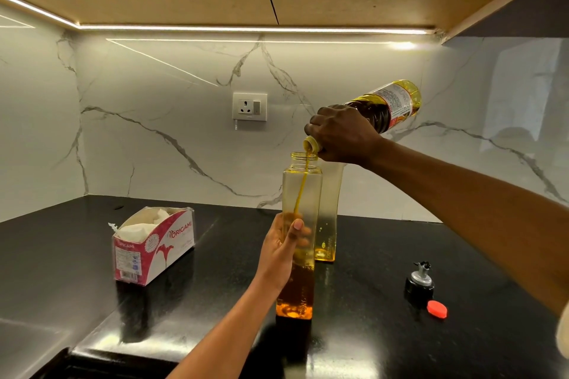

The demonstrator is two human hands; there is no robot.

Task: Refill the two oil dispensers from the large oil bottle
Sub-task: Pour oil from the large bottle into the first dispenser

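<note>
Left grip (281,251) round dispenser (303,194), right grip (341,132) round oil bottle (397,101) — ORIGAMI box (154,249) nearby

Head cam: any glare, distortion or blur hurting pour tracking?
Head view: LED strip blows out and streaks across the glossy marble backsplash; black countertop mirrors light patches; wide-angle stretches the frame edges; oil stream and near dispenser are sharp.

Head-worn view, down onto countertop (369,332)
</note>
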